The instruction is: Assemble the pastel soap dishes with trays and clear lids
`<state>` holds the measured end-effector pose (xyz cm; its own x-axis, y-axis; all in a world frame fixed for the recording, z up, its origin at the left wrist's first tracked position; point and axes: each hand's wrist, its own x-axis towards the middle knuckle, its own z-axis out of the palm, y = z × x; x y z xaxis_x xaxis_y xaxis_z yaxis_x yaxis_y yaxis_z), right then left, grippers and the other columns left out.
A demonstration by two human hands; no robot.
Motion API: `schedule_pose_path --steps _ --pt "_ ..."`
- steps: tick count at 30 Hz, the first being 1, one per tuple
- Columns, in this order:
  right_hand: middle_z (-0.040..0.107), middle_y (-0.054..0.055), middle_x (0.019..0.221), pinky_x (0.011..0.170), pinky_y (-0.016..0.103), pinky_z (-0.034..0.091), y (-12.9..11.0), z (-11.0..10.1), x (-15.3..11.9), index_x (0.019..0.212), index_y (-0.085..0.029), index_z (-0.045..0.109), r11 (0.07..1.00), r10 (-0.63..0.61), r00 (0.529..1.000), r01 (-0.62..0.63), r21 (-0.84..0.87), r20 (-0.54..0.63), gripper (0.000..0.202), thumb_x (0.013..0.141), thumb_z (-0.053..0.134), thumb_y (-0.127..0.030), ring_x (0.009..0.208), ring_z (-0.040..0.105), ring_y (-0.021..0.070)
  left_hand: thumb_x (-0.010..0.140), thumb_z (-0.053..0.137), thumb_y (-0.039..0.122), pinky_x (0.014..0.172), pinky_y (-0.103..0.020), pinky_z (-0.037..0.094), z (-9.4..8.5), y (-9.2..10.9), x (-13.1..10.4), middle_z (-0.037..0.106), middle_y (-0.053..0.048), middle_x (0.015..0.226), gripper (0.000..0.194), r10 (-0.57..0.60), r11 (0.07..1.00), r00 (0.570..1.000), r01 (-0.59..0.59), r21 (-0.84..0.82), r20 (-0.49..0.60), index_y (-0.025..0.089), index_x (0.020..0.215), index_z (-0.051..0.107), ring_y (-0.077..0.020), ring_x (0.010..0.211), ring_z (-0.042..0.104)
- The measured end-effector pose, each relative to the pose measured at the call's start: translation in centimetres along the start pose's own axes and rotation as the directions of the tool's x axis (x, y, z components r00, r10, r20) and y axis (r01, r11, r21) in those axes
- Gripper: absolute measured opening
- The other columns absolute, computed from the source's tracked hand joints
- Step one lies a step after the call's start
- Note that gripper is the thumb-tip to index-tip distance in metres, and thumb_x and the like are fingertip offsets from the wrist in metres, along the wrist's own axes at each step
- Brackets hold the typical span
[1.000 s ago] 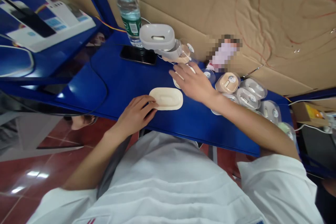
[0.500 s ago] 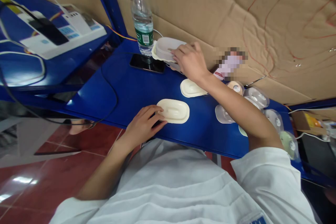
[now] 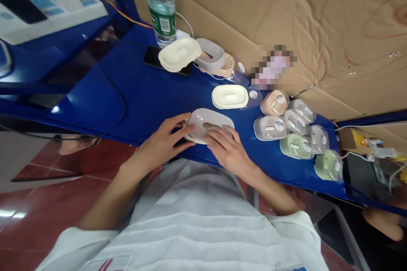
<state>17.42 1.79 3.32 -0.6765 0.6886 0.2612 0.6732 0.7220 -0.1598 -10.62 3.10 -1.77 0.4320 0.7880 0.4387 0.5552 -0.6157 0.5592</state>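
Observation:
A shallow, pale grey oval dish (image 3: 205,118) with a slot in its middle lies at the table's front edge, over a cream piece whose rim shows slightly beneath. Its left end is gripped between the thumb and fingers of my left hand (image 3: 170,137). My right hand (image 3: 227,150) has its bent fingers on the dish's near right side. Just behind is a cream oval piece (image 3: 230,96) with a raised bar, beside a clear cover. Farther back sit another cream oval piece (image 3: 179,53), a grey dish (image 3: 210,55) and a peach dish (image 3: 228,65).
Several covered oval boxes in peach (image 3: 274,102), grey (image 3: 271,128) and green (image 3: 296,146) cluster on the right. A water bottle (image 3: 160,8) and a black phone (image 3: 151,57) occupy the back left. Cardboard (image 3: 222,4) walls the rear; a power strip (image 3: 63,23) lies left.
My right hand has come from the back stack to the front with the grey dish, now over the cream piece. My left hand stays at the left end. The camera view has shifted.

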Motion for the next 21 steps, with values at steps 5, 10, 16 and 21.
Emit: schedule_pose_path --steps 5,10,16,21 --pt "0.076 0.006 0.143 0.134 0.051 0.041 -0.2 -0.3 -0.5 0.138 -0.027 0.073 0.982 0.022 0.999 -0.027 0.188 0.028 0.032 0.113 0.053 -0.019 0.143 0.066 0.0198 0.102 0.077 0.034 0.111 -0.049 0.064 0.0 0.5 -0.2 0.043 -0.014 0.172 0.037 0.034 0.997 0.999 -0.036 -0.064 -0.023 0.028 0.138 0.07 -0.0316 0.14 0.063" --pt "0.073 0.004 0.149 0.14 0.056 0.03 -1.1 0.7 -1.2 0.142 -0.028 0.069 0.975 0.036 0.999 -0.042 0.216 0.034 0.036 0.113 0.052 -0.016 0.151 0.059 0.0194 0.103 0.074 0.036 0.114 -0.05 0.061 -0.2 0.8 -0.1 0.053 -0.014 0.166 0.027 0.051 0.998 0.998 -0.05 -0.036 0.035 0.025 0.128 0.072 -0.0325 0.143 0.062" --pt "0.071 0.006 0.152 0.139 0.059 0.031 -1.2 0.6 -2.6 0.145 -0.026 0.068 0.98 0.029 0.999 -0.037 0.195 0.041 0.034 0.114 0.054 -0.025 0.153 0.057 0.022 0.104 0.073 0.04 0.117 -0.054 0.055 0.2 1.2 0.2 0.061 -0.013 0.159 0.022 0.068 0.995 0.995 -0.073 0.067 0.071 0.026 0.12 0.075 -0.0335 0.139 0.063" --pt "0.069 0.011 0.154 0.134 0.058 0.04 4.5 -4.2 -1.3 0.152 -0.023 0.064 0.988 0.102 0.995 -0.1 0.115 -0.009 0.04 0.116 0.051 -0.033 0.15 0.06 0.0263 0.104 0.073 0.043 0.115 -0.051 0.058 0.3 1.3 0.2 0.06 -0.015 0.159 0.024 0.035 0.997 0.996 -0.04 0.064 0.087 0.024 0.118 0.077 -0.0336 0.141 0.063"
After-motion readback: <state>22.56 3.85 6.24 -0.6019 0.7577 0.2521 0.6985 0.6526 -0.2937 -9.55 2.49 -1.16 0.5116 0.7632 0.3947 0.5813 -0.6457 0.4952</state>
